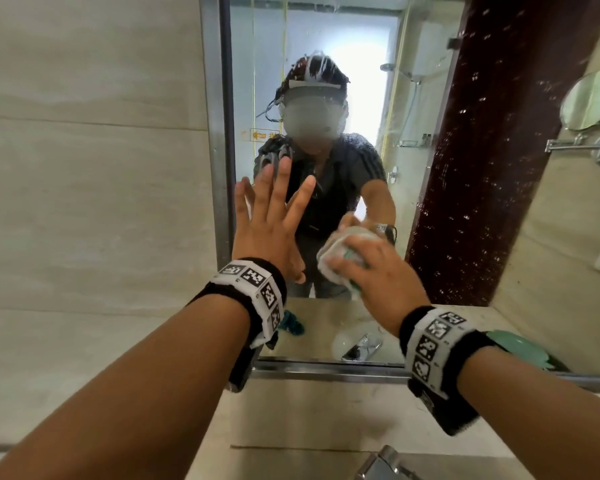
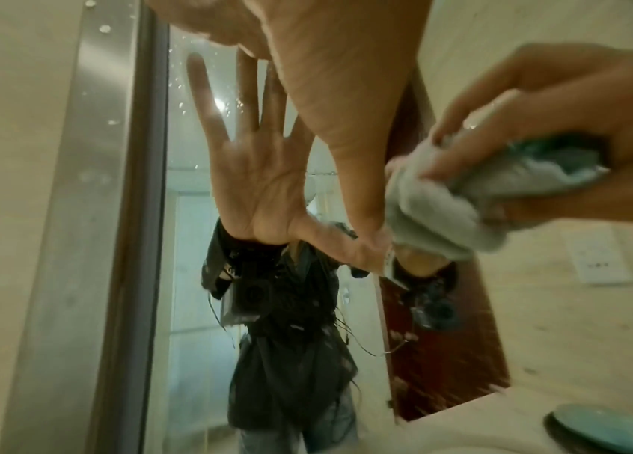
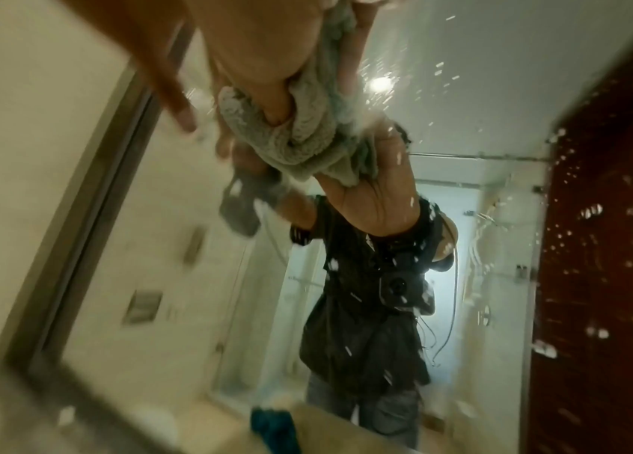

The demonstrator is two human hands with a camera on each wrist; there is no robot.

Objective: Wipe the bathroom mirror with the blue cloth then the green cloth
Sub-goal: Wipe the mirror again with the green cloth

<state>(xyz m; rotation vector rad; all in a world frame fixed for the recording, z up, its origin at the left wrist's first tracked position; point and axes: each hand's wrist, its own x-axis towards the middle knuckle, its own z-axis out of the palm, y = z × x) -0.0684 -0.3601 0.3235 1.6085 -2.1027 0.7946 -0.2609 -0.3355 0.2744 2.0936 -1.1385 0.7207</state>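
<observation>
Low on the mirror (image 1: 430, 174), right hand (image 1: 378, 271) grips bunched green cloth (image 1: 336, 261) against glass; unwiped droplets lie up-right; left hand (image 1: 274, 216) splayed flat, holding nothing, beside it.

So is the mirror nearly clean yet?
Not yet. The blue cloth shows in the mirror lying on the counter, so that part looks finished. Now the right hand holds the green cloth bunched against the glass low down, while the left hand presses flat beside it. White specks still dot the glass on the right, so that side is left.
</observation>
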